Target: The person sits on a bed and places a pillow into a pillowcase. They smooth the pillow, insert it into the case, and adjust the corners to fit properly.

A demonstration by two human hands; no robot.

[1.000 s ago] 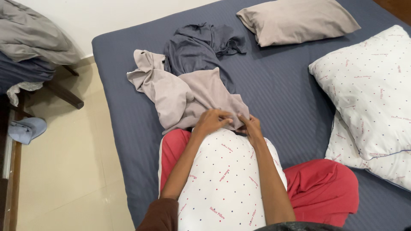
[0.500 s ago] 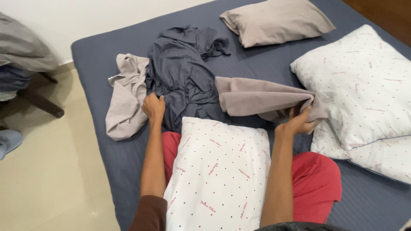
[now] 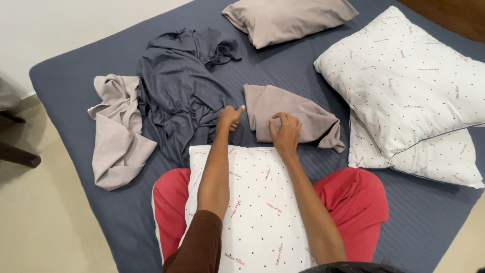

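Note:
A folded taupe pillowcase (image 3: 298, 114) lies on the dark blue bed sheet (image 3: 86, 76) in front of me. My right hand (image 3: 285, 132) rests on its near edge, bent fingers pinching the cloth. My left hand (image 3: 230, 117) is beside the pillowcase's left corner, fingers curled and one digit pointing at that corner, over a crumpled dark grey cloth (image 3: 179, 88). A white dotted pillow (image 3: 252, 212) lies across my lap, under both forearms, on top of a red cloth (image 3: 353, 202).
Another taupe cloth (image 3: 116, 136) lies crumpled at the bed's left. A taupe pillow (image 3: 288, 17) sits at the far edge. Two white dotted pillows (image 3: 404, 81) are stacked at the right. Beige floor (image 3: 45, 217) and a dark furniture leg (image 3: 20, 156) are on the left.
The taupe pillowcase was held stretched between both hands; it now lies folded on the bed. My hands have come together at its near edge.

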